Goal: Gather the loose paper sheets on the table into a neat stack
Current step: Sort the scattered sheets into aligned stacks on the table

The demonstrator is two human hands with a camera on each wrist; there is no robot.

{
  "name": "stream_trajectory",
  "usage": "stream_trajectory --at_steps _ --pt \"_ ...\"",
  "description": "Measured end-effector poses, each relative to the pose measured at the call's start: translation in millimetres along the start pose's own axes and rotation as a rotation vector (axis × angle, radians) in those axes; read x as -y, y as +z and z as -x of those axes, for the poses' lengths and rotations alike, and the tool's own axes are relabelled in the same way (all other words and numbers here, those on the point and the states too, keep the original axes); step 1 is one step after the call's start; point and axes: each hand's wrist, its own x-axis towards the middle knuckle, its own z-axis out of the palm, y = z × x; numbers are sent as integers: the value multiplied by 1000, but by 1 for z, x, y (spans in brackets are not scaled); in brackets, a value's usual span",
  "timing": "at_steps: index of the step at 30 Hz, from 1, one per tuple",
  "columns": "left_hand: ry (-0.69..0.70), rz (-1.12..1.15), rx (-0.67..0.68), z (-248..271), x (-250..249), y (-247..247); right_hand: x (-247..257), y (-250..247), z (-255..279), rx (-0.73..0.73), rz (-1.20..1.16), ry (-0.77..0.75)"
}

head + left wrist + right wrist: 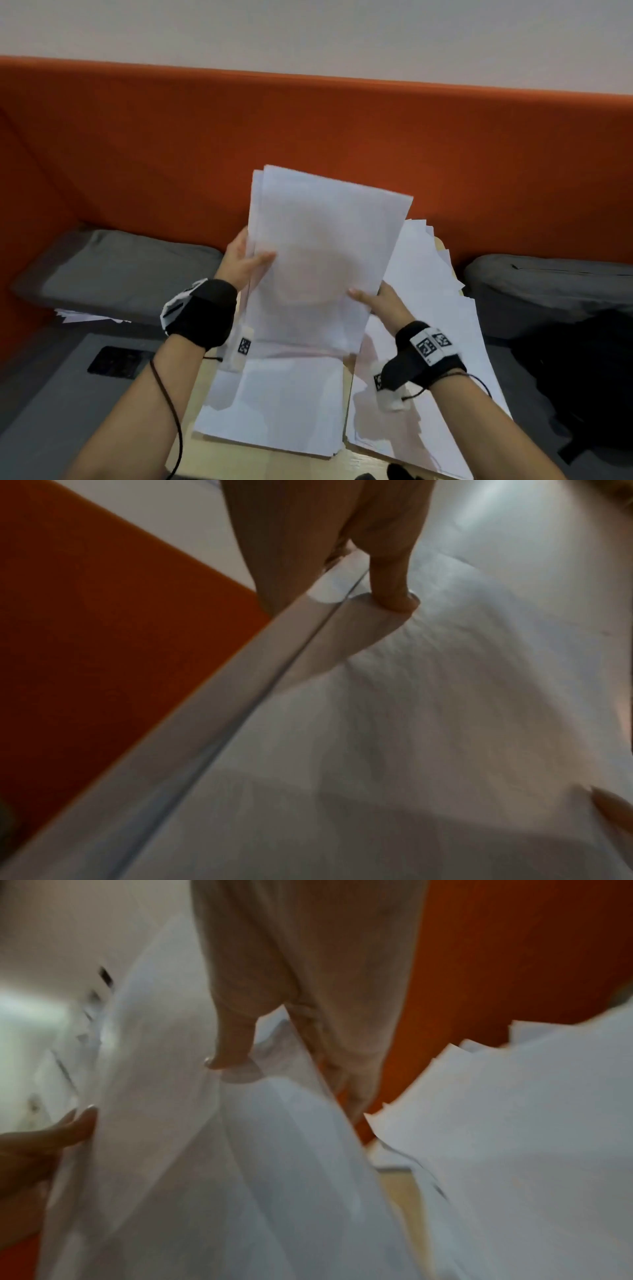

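A thin bundle of white paper sheets [325,253] stands upright over the table, its bottom edge on a flat stack of sheets [284,407]. My left hand [248,263] pinches the bundle's left edge, thumb in front and fingers behind. My right hand [375,301] pinches its lower right edge the same way. In the left wrist view the thumb [390,574] presses on the sheets [428,723]. In the right wrist view the thumb [232,1039] lies on the bundle [222,1191]. Loose, fanned sheets [431,308] lie to the right [514,1123].
An orange padded partition [171,154] closes off the back and left. Grey cushions [113,270] [548,284] sit on either side. A black bag [589,377] is at the right. More papers [82,317] poke out under the left cushion. The wooden table edge [274,466] shows in front.
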Motion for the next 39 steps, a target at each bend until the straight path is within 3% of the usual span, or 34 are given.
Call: stream_trajectory --at_steps 4,7,15,19,24,31,39 --pt "160 18 -75 -13 -29 6 54 -7 5 -101 -98 -202" --pt "221 58 -113 -17 -35 13 69 -9 9 -92 -122 -263" --pt "200 33 -164 -9 -24 26 48 -7 12 -109 -199 -183" --pt "257 44 -212 -10 -38 31 59 -5 12 -154 -231 -228" --pt "342 1 -178 -15 -45 24 69 -14 10 -139 -253 -304" --pt "323 -62 -207 -13 -21 26 47 -11 9 -140 -160 -251" --pt "460 -43 -280 -20 -56 30 88 -17 9 -199 -264 -335"
